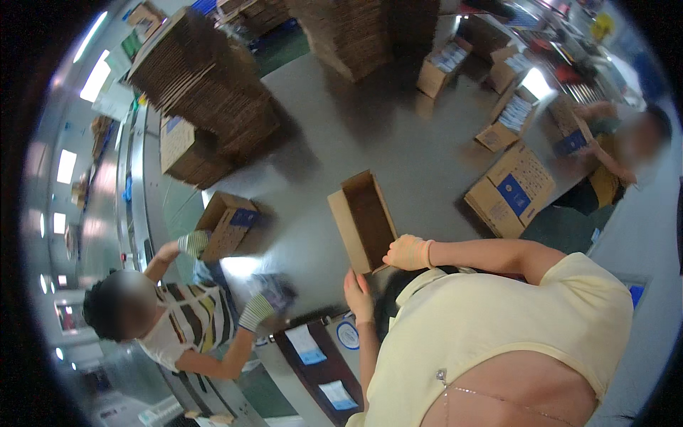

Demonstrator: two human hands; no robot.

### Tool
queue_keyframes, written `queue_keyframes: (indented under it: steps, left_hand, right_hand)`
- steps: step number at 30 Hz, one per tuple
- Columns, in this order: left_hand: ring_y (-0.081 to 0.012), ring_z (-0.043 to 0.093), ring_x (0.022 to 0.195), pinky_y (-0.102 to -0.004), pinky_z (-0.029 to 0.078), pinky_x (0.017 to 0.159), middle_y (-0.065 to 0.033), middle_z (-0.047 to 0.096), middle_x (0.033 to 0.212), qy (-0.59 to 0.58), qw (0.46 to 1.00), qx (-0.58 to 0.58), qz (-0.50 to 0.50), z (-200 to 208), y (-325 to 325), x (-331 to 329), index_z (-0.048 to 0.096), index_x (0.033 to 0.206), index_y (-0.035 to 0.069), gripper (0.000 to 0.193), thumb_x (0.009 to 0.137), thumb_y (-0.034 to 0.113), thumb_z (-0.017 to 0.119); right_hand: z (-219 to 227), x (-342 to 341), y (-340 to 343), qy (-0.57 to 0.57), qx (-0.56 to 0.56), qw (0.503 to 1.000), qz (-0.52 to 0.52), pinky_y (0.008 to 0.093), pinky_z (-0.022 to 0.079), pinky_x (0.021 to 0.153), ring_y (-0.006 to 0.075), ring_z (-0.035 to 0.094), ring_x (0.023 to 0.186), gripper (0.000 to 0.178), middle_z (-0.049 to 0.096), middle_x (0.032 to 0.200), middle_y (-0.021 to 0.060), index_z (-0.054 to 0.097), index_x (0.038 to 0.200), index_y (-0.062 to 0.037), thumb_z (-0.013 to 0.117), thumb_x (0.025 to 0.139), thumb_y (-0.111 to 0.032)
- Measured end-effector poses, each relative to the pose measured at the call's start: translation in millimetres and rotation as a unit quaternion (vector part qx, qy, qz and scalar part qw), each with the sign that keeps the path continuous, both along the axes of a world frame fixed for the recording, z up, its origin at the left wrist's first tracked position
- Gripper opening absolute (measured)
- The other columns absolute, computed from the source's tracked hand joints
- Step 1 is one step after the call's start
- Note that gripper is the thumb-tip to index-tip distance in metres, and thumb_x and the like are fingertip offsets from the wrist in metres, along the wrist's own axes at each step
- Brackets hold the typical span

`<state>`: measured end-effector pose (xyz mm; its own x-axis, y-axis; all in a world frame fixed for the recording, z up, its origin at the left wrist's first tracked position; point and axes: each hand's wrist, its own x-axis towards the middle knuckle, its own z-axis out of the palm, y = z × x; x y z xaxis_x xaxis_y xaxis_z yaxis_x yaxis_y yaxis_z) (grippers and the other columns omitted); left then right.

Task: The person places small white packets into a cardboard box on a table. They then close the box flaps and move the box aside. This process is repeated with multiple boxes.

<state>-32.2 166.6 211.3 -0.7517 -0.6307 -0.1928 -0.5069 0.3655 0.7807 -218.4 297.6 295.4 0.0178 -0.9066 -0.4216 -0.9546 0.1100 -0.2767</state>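
Note:
An open, empty brown cardboard box [364,220] stands on the grey surface [420,149] in front of me, its long side pointing away. My right hand [408,252], in a pale glove, grips the box's near right corner, the arm reaching in from the right. My left hand [358,292] is bare and rests against the box's near end, just below it. My pale yellow top fills the lower right.
A co-worker in a striped shirt [188,320] at lower left handles a blue-labelled box [229,222]. Another person [626,153] works at the right among blue-labelled cartons [509,189]. Tall stacks of flat cardboard [206,85] stand at the back. A dark stand with paper slips [320,366] is near me.

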Motion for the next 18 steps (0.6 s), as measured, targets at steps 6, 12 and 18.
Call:
queue_keyframes:
  steps: [6,12,18]
  left_hand:
    - [-0.0311,0.045,0.122,-0.0545,0.028,0.103,-0.0114,0.052,0.126,-0.168,0.895,-0.398,-0.110,-1.4,9.6,120.4,0.051,0.123,0.013,0.049,0.076,0.016,0.062]
    - [-0.0312,0.042,0.122,-0.0509,0.028,0.105,-0.0107,0.050,0.125,-0.108,0.914,-0.380,-0.096,1.4,9.4,124.9,0.049,0.121,0.009,0.050,0.073,0.014,0.063]
    - [-0.0287,0.043,0.122,-0.0494,0.028,0.106,-0.0087,0.050,0.123,-0.106,0.919,-0.369,-0.093,5.9,8.4,123.3,0.051,0.119,0.011,0.048,0.073,0.013,0.064]
  right_hand:
    - [16.3,10.5,-9.4,0.000,0.044,0.999,-0.032,0.0407,0.056,0.069,0.0301,0.067,0.086,0.017,0.069,0.089,0.0143,0.062,0.098,-0.0045,0.057,0.084,-0.012]
    - [13.9,16.8,-17.6,0.034,0.051,0.998,-0.015,0.0404,0.056,0.067,0.0288,0.068,0.079,0.016,0.068,0.084,0.0126,0.062,0.097,-0.0055,0.056,0.085,-0.014]
    - [12.7,21.7,-22.6,0.038,0.059,0.997,-0.043,0.0411,0.054,0.064,0.0296,0.067,0.078,0.018,0.068,0.082,0.0122,0.061,0.097,-0.0064,0.057,0.086,-0.020]
